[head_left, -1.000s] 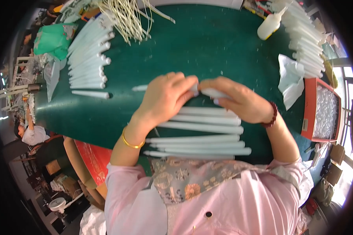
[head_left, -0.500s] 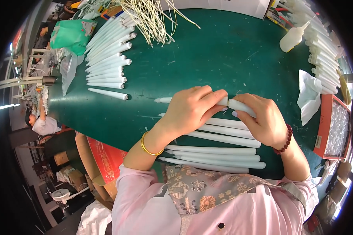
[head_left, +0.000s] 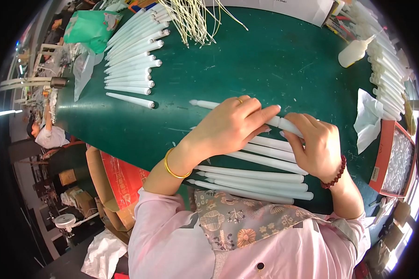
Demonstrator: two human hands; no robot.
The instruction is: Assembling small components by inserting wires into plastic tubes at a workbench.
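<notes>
My left hand (head_left: 235, 122) grips a long white candle-shaped stick (head_left: 204, 104), whose flame-like tip sticks out to the left. My right hand (head_left: 314, 144) pinches a short white tube (head_left: 289, 126) against the stick's other end, and the two parts meet in line, with a seam between my hands. Below my forearms and hands several similar white sticks (head_left: 265, 163) lie side by side on the green table (head_left: 246, 60), partly covered by my hands. The fingers under the stick are partly hidden.
A row of white sticks (head_left: 130, 69) lies at the far left, beside a green bag (head_left: 91, 30). Pale wires (head_left: 195, 21) are heaped at the back. On the right are a white squeeze bottle (head_left: 352, 52), stacked white tubes (head_left: 386, 79), crumpled paper (head_left: 368, 121) and a red box (head_left: 381, 160).
The gap between the stick and the short tube has closed up. My left index finger reaches further along the joint, and the stick is tilted more. The whole view has turned slightly.
</notes>
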